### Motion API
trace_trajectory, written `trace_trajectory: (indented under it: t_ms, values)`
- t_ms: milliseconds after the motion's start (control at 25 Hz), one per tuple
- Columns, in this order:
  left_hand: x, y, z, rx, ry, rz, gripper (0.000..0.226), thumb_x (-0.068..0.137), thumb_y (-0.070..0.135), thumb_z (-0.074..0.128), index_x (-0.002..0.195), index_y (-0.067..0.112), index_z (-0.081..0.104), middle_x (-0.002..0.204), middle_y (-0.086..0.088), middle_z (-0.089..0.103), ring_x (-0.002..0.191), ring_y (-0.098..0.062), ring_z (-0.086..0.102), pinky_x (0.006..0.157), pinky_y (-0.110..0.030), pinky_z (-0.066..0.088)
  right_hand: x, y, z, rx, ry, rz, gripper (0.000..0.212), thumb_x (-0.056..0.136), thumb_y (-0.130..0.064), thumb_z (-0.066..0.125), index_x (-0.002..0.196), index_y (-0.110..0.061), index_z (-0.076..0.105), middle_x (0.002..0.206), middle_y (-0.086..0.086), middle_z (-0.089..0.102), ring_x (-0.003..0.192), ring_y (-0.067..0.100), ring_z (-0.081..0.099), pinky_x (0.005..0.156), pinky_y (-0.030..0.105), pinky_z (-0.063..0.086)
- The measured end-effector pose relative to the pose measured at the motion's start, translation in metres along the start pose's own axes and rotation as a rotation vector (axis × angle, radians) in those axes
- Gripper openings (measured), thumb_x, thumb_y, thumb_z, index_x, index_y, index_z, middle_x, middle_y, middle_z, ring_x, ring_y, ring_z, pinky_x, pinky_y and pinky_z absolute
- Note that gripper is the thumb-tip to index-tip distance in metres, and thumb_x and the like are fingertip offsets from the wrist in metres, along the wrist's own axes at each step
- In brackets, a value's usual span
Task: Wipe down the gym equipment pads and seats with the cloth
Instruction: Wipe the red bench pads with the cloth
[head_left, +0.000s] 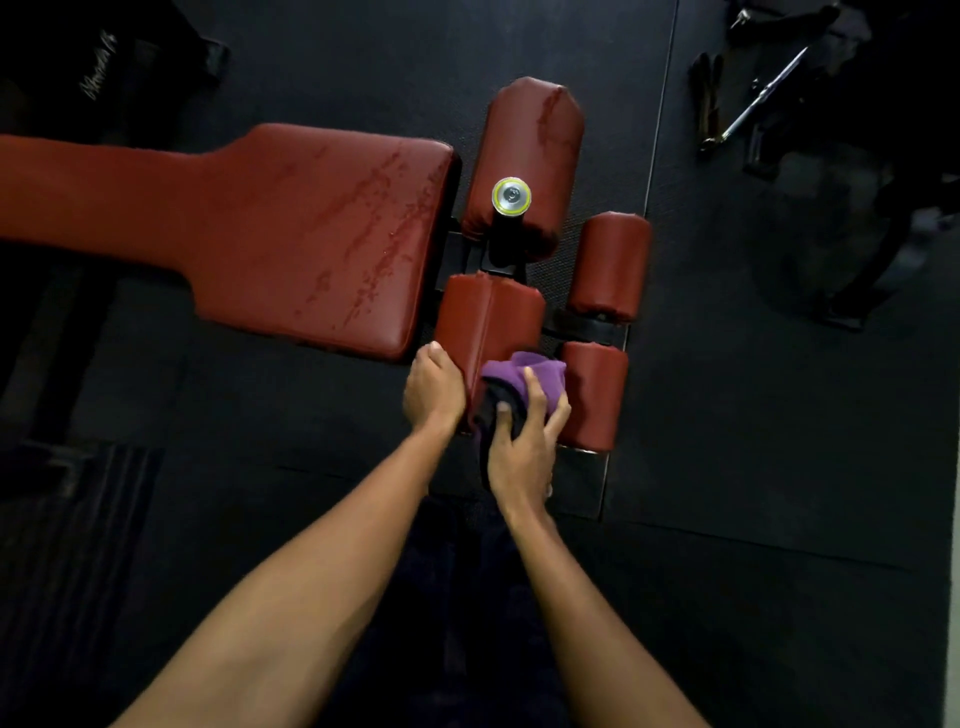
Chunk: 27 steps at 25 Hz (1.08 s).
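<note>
A red padded bench seat (291, 223) runs from the left edge to the middle, streaked with wet marks. Beyond its right end sit several red roller pads: a far one (530, 150), a near-left one (488, 317), a small right one (610, 265) and a near-right one (592, 395). My left hand (434, 389) grips the near end of the near-left roller. My right hand (522, 447) holds a purple and black cloth (524, 374) pressed against that same roller's end.
A round yellow-rimmed metal cap (511, 196) tops the black post between the rollers. Dark rubber floor mats (753, 415) surround the bench. A chrome bar (763, 93) and dark equipment lie at the far right. Another dark machine stands at the far left.
</note>
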<state>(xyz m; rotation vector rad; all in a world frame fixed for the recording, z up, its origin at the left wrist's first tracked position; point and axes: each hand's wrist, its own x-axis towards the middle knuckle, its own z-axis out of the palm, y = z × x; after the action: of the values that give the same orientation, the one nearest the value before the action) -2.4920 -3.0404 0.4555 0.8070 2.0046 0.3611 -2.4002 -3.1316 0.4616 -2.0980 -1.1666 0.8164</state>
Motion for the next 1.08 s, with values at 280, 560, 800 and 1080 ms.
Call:
trace_trajectory:
  t_ms: [280, 560, 800, 1080]
  values:
    - [0.0, -0.001, 0.007, 0.055, 0.043, -0.018, 0.053, 0.104, 0.048, 0.019, 0.14, 0.022, 0.049, 0.136, -0.008, 0.059, 0.12, -0.035, 0.056, 0.099, -0.046, 0.04, 0.111, -0.02, -0.008, -0.013, -0.018, -0.022, 0.046, 0.102, -0.046, 0.054, 0.147, -0.039, 0.046, 0.158, 0.001, 0.031, 0.137, 0.028, 0.046, 0.102, 0.048, 0.047]
    - [0.049, -0.02, -0.013, -0.339, -0.358, -0.188, 0.057, 0.104, 0.055, 0.026, 0.117, 0.018, 0.067, 0.122, -0.012, 0.067, 0.112, -0.028, 0.063, 0.104, -0.045, 0.048, 0.083, -0.003, -0.003, 0.109, -0.009, 0.194, 0.05, 0.107, -0.039, 0.046, 0.155, -0.039, 0.031, 0.146, 0.006, 0.042, 0.131, 0.028, 0.051, 0.098, 0.036, 0.042]
    - [-0.012, -0.002, 0.007, -0.019, 0.062, -0.017, 0.059, 0.106, 0.047, 0.024, 0.148, 0.012, 0.044, 0.147, -0.013, 0.05, 0.134, -0.033, 0.046, 0.109, -0.042, 0.034, -0.008, 0.002, -0.002, -0.048, -0.046, 0.014, 0.049, 0.106, -0.043, 0.046, 0.152, -0.048, 0.032, 0.167, -0.002, 0.008, 0.146, 0.028, 0.037, 0.106, 0.045, 0.047]
    - [-0.005, -0.002, 0.012, 0.036, 0.091, -0.106, 0.06, 0.102, 0.058, 0.017, 0.146, 0.029, 0.046, 0.144, -0.006, 0.055, 0.128, -0.034, 0.052, 0.103, -0.046, 0.038, 0.064, -0.001, -0.004, -0.093, -0.118, -0.198, 0.054, 0.099, -0.041, 0.054, 0.151, -0.042, 0.037, 0.166, 0.004, 0.01, 0.15, 0.031, 0.029, 0.11, 0.052, 0.045]
